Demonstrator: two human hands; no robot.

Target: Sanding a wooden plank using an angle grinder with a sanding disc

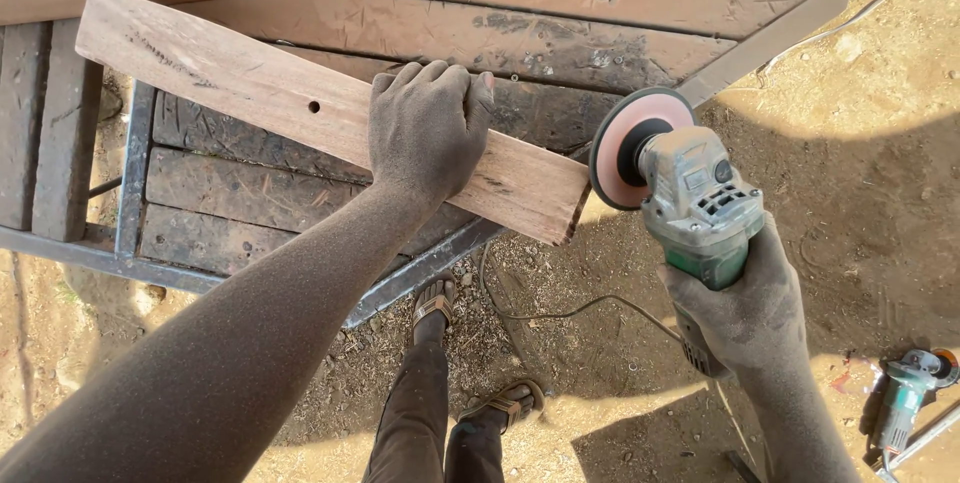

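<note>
Here the left hand (pixel 425 133) lies palm down on a pale wooden plank (pixel 270 98), its fingers (pixel 432 75) curled together over the plank's far long edge and clamped on the wood near the plank's right end. The plank rests slantwise across a bench (pixel 560 43) made of dark, worn wooden slats set in a grey metal frame, running from the bench's upper left down toward its near right edge, where the plank's cut end juts out just past the frame. A small round hole (pixel 314 106) shows in the plank to the left of the hand. The right hand (pixel 745 308) grips the green and grey body of an angle grinder (pixel 700 208), the fingers wrapped tight around its handle; the grinder's pinkish sanding disc (pixel 630 148) faces left and stands just beside the plank's cut end, though contact between them cannot be told. The grinder's cable (pixel 560 311) trails over the sandy ground (pixel 860 173) below the bench. Both arms are dusted with fine sawdust. Under the near edge of the bench, the person's two sandalled feet (pixel 470 353) stand on the ground. A second angle grinder (pixel 910 388) lies on the ground at far right, well apart from the hands.
</note>
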